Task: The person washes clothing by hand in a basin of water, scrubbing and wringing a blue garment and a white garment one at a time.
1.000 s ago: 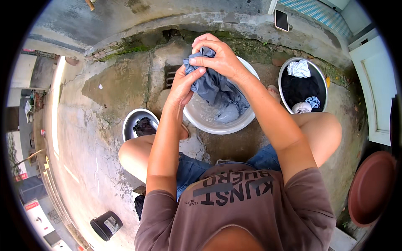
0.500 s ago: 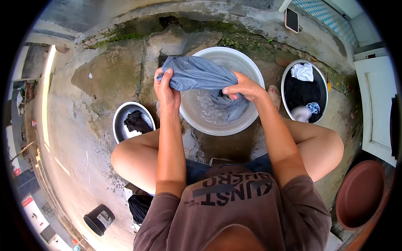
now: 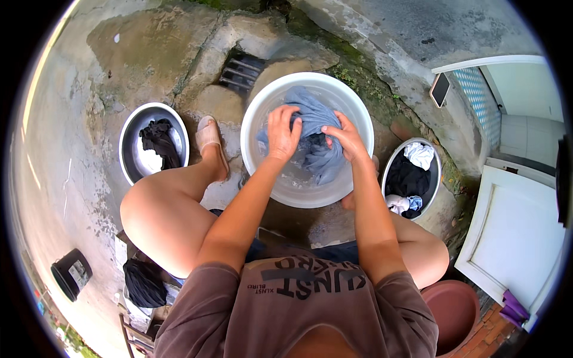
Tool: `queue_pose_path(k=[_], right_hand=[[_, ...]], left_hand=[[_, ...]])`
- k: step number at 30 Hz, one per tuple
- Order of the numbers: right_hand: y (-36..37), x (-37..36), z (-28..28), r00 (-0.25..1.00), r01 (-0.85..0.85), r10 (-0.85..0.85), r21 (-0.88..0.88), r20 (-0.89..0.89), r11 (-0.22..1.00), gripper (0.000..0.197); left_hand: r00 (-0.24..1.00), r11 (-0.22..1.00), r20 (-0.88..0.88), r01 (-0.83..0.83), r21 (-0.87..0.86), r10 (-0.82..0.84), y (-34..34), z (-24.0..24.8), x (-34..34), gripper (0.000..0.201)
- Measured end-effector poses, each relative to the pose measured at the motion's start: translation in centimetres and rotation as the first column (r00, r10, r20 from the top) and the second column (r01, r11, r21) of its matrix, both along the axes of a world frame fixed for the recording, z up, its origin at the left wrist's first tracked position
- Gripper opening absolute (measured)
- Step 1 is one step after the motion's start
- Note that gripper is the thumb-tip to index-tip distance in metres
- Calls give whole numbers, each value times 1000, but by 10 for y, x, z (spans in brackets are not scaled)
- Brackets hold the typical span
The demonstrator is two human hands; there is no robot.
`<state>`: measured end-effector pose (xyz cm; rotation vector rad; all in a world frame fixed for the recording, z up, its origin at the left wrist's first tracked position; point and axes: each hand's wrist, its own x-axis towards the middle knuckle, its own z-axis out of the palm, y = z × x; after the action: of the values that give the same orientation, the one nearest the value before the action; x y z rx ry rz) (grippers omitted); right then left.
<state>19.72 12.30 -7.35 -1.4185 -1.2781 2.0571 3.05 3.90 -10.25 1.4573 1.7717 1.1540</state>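
We are squatting on a cracked, damp concrete floor (image 3: 149,71) outdoors, with a drain grate (image 3: 240,68) set in it just beyond the wash basin. We count three basins: one white plastic basin (image 3: 256,107) straight ahead, one steel basin (image 3: 128,128) to our left with a dark garment (image 3: 158,138) in it, and one steel basin (image 3: 439,173) to our right holding dark and white laundry. One phone (image 3: 440,89) lies on the raised ledge at the right, one black bucket (image 3: 70,273) sits at lower left, and one reddish-brown tub (image 3: 456,307) stands by our right knee. One sandal (image 3: 210,143) shows on our left foot.

One grey-blue garment (image 3: 310,119) lies inside the white basin, bunched and wet. Our left hand (image 3: 282,132) presses on it with fingers curled into the cloth; our right hand (image 3: 345,136) grips a fold of it just beside, fingers clenched on the fabric. The garment spreads beyond and below both hands.
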Motion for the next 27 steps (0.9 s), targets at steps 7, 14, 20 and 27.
queue_pose_path(k=[7, 14, 20, 27], right_hand=[[-45, -20, -62, 255, -784, 162, 106, 953, 612, 57], [-28, -27, -81, 333, -759, 192, 141, 923, 636, 29], [-77, -56, 32, 882, -470, 353, 638, 312, 610, 19], [-133, -84, 73, 928, -335, 329, 779, 176, 530, 16]], left_hand=[[785, 776, -333, 277, -567, -523, -48, -63, 5, 52], [999, 782, 8, 36, -623, -40, -36, -74, 2, 47], [-28, 822, 825, 112, -558, 564, -23, -33, -16, 74], [218, 808, 784, -32, -589, 581, -32, -39, -36, 62]])
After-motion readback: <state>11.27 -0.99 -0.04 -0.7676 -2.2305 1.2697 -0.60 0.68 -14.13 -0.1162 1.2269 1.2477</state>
